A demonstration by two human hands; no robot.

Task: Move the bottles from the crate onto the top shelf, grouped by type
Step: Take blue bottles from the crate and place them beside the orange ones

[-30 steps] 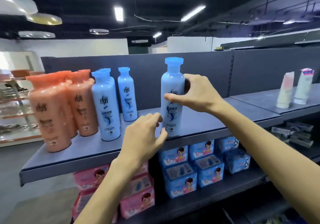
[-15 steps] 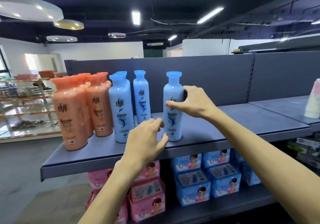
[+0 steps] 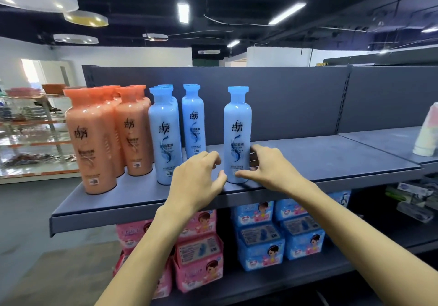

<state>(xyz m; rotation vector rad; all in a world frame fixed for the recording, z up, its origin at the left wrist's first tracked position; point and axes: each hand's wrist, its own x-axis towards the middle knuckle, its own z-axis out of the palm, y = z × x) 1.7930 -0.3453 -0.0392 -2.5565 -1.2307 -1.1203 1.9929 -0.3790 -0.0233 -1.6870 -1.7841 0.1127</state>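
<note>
1. Blue bottle [image 3: 237, 135]: stands upright and alone on the top shelf [image 3: 320, 158], close to the front edge and about midway along it, label facing out.
2. Right hand [image 3: 270, 170]: reaches in over the top shelf's front edge and wraps the lower part of this bottle, thumb lying across the front near the base, fingers curled round the far side. Clasps it lightly.
3. Left hand [image 3: 196, 182]: hovers above the top shelf's front edge, fingers loosely bent and holding nothing, thumb tip just beside the bottle's base. Cannot tell whether it touches.
4. Other blue bottles [image 3: 164, 135]: stand upright in two short files running front to back on the left half of the top shelf, apart from the lone one.
5. Orange bottles [image 3: 94, 139]: crowd the left end of the top shelf, just beside the blue group, all upright.
6. Pink packs [image 3: 201, 253] and blue packs [image 3: 260, 246]: sit stacked on the level below the top shelf, side by side.
7. Pale tube [image 3: 429, 137]: stands beyond the top shelf's right end, on the neighbouring board, partly cut off by the frame.
</note>
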